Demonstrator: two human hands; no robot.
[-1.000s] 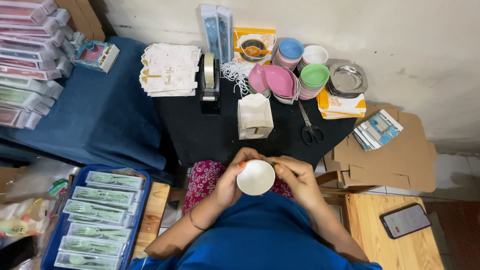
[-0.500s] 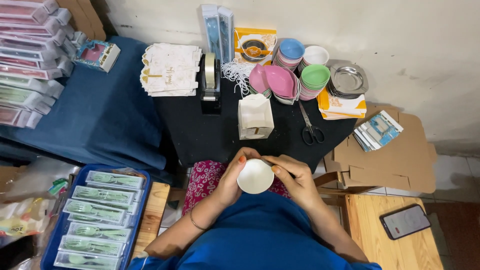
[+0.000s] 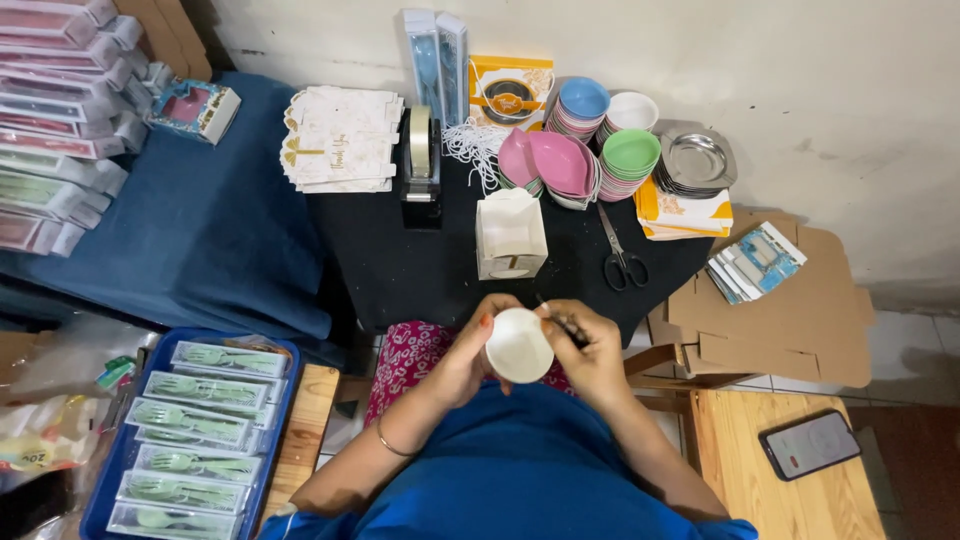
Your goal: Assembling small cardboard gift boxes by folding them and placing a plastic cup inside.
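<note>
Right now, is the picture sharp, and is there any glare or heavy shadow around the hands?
Head view: evenly lit and mostly sharp; the white bowl is bright but not blown out, the left hand and right hand are slightly soft, the black table swallows shadow detail, and straight edges bow a little toward the corners.

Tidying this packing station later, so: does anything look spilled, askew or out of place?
Nothing spilled or broken. The left hand holds a white bowl; the right hand is against its rim. Only untidy bits: loose white string heaped by the tape dispenser, and flattened cardboard hanging off the table edge.
</note>
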